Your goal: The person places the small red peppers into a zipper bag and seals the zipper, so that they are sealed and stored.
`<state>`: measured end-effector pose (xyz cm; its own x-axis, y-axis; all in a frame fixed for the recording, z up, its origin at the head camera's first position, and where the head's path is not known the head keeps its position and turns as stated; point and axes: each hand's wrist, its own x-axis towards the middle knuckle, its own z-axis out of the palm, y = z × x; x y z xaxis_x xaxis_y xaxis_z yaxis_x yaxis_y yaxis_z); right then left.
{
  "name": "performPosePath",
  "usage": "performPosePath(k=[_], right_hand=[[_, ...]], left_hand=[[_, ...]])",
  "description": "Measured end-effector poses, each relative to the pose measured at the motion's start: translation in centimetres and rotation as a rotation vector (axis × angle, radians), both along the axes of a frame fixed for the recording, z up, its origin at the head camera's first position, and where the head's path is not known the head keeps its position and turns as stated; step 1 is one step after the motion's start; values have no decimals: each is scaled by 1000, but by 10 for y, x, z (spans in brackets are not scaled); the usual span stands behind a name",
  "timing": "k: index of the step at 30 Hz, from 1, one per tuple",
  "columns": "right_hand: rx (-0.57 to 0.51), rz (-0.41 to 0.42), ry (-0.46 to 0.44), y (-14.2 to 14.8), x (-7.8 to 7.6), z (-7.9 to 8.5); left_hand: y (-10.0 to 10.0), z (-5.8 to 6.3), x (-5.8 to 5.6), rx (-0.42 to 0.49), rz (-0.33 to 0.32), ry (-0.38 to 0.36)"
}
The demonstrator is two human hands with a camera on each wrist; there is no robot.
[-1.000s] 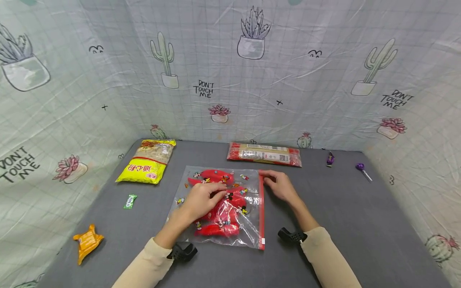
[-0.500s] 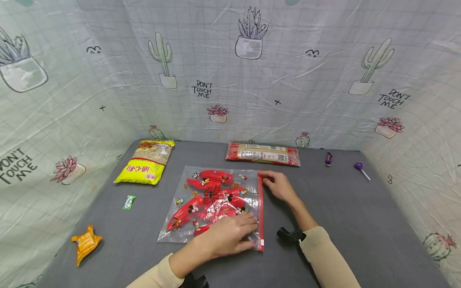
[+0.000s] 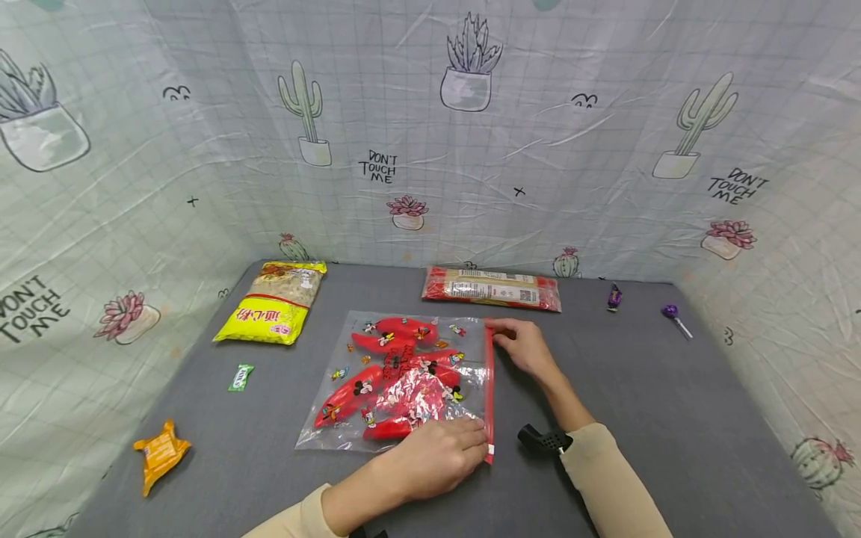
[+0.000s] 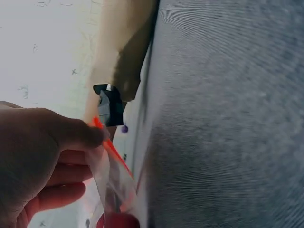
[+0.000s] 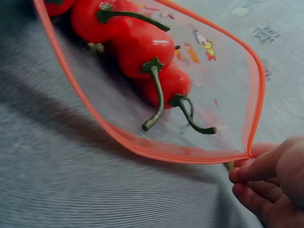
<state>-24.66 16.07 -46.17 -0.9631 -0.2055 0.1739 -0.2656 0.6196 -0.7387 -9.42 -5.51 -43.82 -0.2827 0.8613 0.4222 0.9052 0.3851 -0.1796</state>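
A clear zip bag (image 3: 339, 426) with cartoon prints and a red zip edge lies on the grey table. Red peppers (image 3: 351, 396) fill it; the right wrist view shows green stems on the peppers (image 5: 142, 50) and the bag's mouth gaping. At the mouth's near corner, by the white slider (image 3: 491, 450), my left hand (image 3: 440, 456) pinches the bag; in the left wrist view, the left hand's (image 4: 42, 156) thumb presses on the plastic beside the orange edge. My right hand (image 3: 525, 347) pinches the far corner of that edge, as the right hand (image 5: 280, 180) shows up close.
A yellow pasta packet (image 3: 276, 302) lies at the back left, a red-ended noodle packet (image 3: 491, 289) at the back. Left are a green sweet (image 3: 240, 378) and an orange wrapped snack (image 3: 161, 456). Right are a purple sweet (image 3: 614, 297) and a purple lollipop (image 3: 675, 317).
My left hand has moved from the middle of the bag toward me and right, to the near corner of the zip edge, and now pinches it. The right hand has stayed put.
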Motion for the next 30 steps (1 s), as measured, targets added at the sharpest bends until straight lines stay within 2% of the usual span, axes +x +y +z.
performPosePath(k=[3, 5, 11, 16, 18, 21, 24, 27, 30], right_hand=[[-9, -51, 13, 6, 0, 7], [-17, -80, 13, 9, 1, 15], [17, -99, 99, 21, 11, 47], [1, -57, 216, 34, 26, 78], [-27, -47, 272, 39, 33, 90], [-95, -50, 347, 43, 46, 108], [-206, -72, 426, 44, 62, 128], [-345, -83, 509, 44, 78, 144], [-459, -92, 555, 42, 90, 155]], left_hand=[[-2, 8, 0, 89, -22, -33], [-4, 17, -1, 179, -44, -77], [-16, 50, -5, 578, -93, -236], [-30, 80, -9, 892, -64, -300], [-37, 91, -9, 998, -40, -367], [-48, 105, -10, 1162, -9, -450], [-55, 119, -13, 1311, 20, -499], [-59, 130, -18, 1431, 13, -559], [-61, 135, -25, 1507, 7, -673]])
